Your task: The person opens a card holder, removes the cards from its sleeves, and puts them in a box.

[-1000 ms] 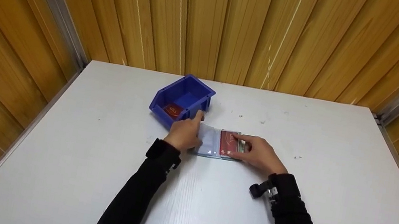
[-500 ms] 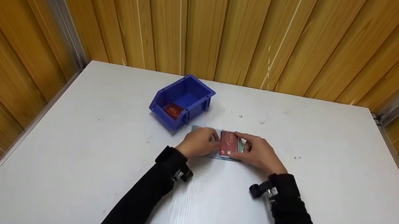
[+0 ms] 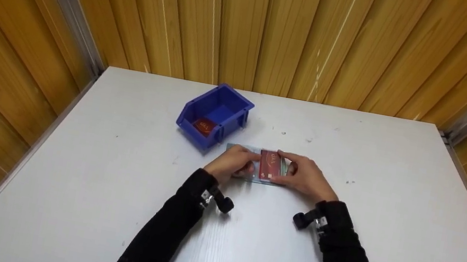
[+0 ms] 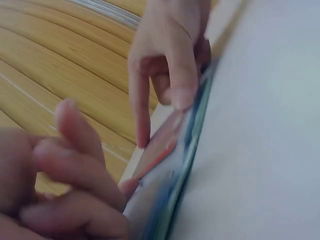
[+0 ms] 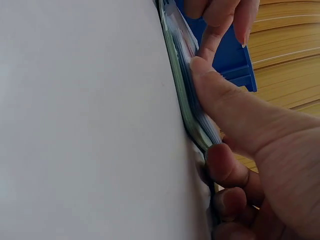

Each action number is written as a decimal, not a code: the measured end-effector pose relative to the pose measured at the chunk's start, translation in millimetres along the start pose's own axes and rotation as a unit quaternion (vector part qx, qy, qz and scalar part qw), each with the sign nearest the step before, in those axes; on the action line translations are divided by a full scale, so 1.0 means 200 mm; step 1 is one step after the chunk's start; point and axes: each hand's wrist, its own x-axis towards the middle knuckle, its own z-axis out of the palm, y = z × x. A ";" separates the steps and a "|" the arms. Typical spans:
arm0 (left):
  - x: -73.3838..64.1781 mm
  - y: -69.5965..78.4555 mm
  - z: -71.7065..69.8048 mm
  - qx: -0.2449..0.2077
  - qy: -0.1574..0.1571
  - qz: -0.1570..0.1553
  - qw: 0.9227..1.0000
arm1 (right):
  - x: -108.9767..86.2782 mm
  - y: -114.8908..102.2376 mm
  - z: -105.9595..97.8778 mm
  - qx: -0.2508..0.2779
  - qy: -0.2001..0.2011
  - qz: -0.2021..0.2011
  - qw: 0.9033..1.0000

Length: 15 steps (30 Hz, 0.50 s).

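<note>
A card holder (image 3: pixel 257 180) with clear sleeves lies open on the white table. A red card (image 3: pixel 269 166) with pale lettering sits at its right-hand sleeve. My right hand (image 3: pixel 309 178) holds the holder's right part, with thumb at the near edge and index finger at the far edge; in the right wrist view its other fingers curl by the holder's edge (image 5: pixel 181 95). My left hand (image 3: pixel 231 163) touches the card's left edge with an outstretched index finger. Its remaining fingers are loosely bent, blurred in the left wrist view, and hold nothing.
A blue plastic bin (image 3: pixel 234 124) stands behind and left of the holder, with another red card (image 3: pixel 204 127) inside. The white table (image 3: pixel 87 172) meets yellow wood-patterned panels (image 3: pixel 286 34) at the back and sides.
The left hand has moved right, from beside the bin over the clear sleeve to the card's left edge. My right hand has stayed at the holder. The head view has shifted slightly.
</note>
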 end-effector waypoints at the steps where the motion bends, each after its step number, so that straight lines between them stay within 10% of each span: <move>1: 0.00 0.00 0.00 -0.008 -0.001 -0.005 1.000 | 0.00 0.00 0.00 0.002 0.001 0.000 1.000; 8: 0.00 -0.01 0.03 -0.027 0.013 -0.030 0.999 | 0.00 0.01 0.00 0.009 0.002 0.003 1.000; 15: 0.01 -0.01 0.06 0.100 0.031 0.000 0.995 | 0.00 0.00 0.00 0.005 0.001 0.008 1.000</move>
